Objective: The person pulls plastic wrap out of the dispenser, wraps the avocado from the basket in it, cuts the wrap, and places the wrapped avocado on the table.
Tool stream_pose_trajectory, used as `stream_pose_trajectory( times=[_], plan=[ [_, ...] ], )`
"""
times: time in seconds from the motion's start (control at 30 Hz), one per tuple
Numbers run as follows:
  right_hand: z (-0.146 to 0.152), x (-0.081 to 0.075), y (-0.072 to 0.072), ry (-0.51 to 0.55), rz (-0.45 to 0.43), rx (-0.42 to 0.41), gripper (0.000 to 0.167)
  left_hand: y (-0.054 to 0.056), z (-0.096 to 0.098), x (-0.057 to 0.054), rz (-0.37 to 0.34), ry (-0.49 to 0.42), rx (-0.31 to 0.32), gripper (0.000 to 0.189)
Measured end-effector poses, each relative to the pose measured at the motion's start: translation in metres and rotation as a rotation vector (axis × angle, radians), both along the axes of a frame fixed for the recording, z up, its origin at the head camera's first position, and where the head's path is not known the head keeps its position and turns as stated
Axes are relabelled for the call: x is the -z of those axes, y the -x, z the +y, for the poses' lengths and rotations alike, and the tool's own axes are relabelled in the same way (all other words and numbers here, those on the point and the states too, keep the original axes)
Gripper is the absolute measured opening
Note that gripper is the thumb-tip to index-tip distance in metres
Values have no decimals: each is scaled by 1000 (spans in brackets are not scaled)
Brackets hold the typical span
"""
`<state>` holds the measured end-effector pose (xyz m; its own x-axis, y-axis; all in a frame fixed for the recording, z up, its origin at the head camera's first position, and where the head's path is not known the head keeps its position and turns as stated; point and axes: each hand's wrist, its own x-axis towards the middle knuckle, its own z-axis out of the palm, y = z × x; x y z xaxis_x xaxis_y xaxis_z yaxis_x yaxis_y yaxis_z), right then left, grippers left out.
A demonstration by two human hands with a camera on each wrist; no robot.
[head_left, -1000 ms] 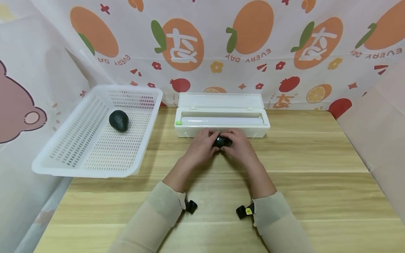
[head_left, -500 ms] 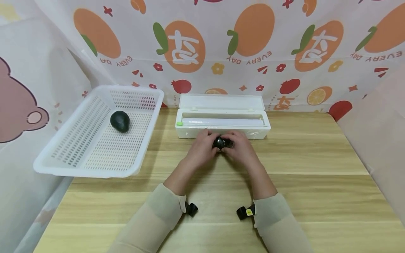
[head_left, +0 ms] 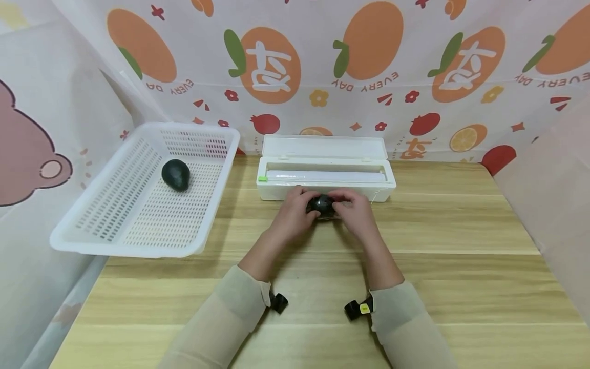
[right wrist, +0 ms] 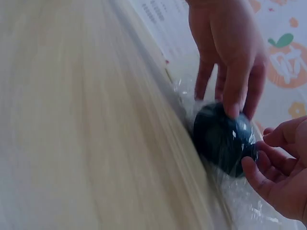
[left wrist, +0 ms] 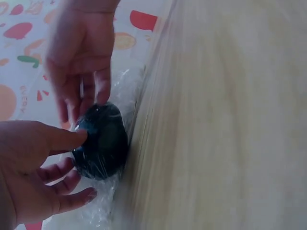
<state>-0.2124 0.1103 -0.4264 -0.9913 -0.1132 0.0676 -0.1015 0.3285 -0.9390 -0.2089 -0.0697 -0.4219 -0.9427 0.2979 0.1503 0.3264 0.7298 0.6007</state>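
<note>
A dark green avocado lies on the table between both hands, with clear cling film round it and spread out beside it. My left hand grips its left side, thumb pressed on the skin and fingers around it. At the other end, my right hand pinches the film with thumb and fingers, close against the avocado, as the right wrist view shows. Just behind stands a white cling film dispenser with its lid raised and a roll inside.
To the left sits a white perforated basket holding a second, bare avocado. A green slider is at the dispenser's left front. A fruit-print curtain hangs behind the wooden table.
My right hand has shifted slightly right, off the avocado's body, so more of the avocado shows. My left hand stays on it. The dispenser and basket have not moved.
</note>
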Motion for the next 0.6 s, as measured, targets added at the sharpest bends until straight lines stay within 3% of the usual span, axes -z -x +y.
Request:
stream_pose_trajectory(
  times=[0.1,0.37,0.6],
  plan=[
    [4,4,2,0,-22,36,22,1,-3,2,-25,-43,-6,42],
    [7,6,4,-172,38,6,24,2,-9,5,-72,-98,-46,42],
    [7,8,4,-191,41,2,26,4,-18,6,-121,-184,-73,34]
  ],
)
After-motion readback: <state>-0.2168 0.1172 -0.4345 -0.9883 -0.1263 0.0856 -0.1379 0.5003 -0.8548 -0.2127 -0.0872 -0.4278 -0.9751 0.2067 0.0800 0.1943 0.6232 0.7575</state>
